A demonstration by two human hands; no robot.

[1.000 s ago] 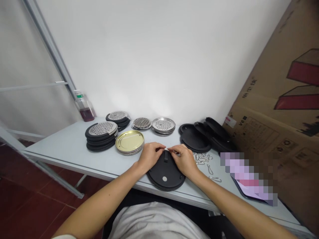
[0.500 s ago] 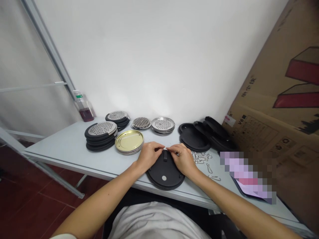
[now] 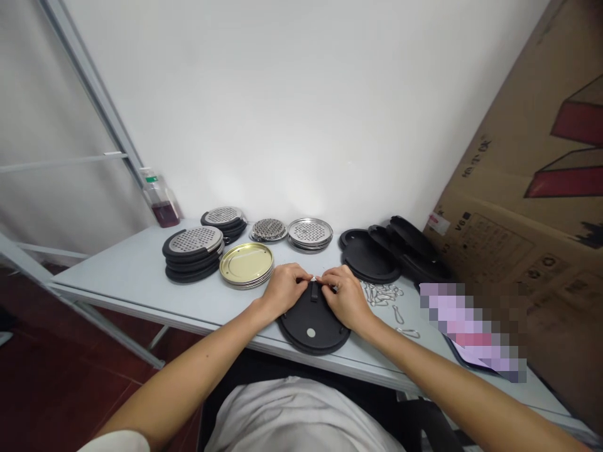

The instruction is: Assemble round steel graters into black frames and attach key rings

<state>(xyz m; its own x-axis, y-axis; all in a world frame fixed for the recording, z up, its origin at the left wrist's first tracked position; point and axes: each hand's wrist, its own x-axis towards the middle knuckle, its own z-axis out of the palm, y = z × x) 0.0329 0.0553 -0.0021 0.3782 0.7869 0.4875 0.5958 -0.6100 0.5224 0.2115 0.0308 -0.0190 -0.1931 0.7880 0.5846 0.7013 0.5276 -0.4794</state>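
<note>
A round black cover (image 3: 313,342) lies flat at the table's front edge, with a short black strap (image 3: 314,292) near its far rim and a pale dot low on its face. My left hand (image 3: 286,289) pinches a small silvery piece (image 3: 314,278) at the strap's far end. From the other side, my right hand (image 3: 346,295) also has its fingertips closed at that piece. Most of the piece is hidden by the fingers, so its shape cannot be made out. Several wire clips (image 3: 384,292) lie just right of my right hand.
Left stand stacks of black-rimmed graters (image 3: 195,242) and gold-coloured round lids (image 3: 246,262). Bare perforated discs (image 3: 309,232) sit farther back. More black covers (image 3: 367,254) are piled right, before a large carton (image 3: 509,232). A bottle (image 3: 162,204) stands far left, a blurred-out phone-like object (image 3: 475,342) at right.
Both hands stay pinched at the strap's far end, with only a slight shift of the fingers. The whole view has moved a little; the stacks and clips are where they were.
</note>
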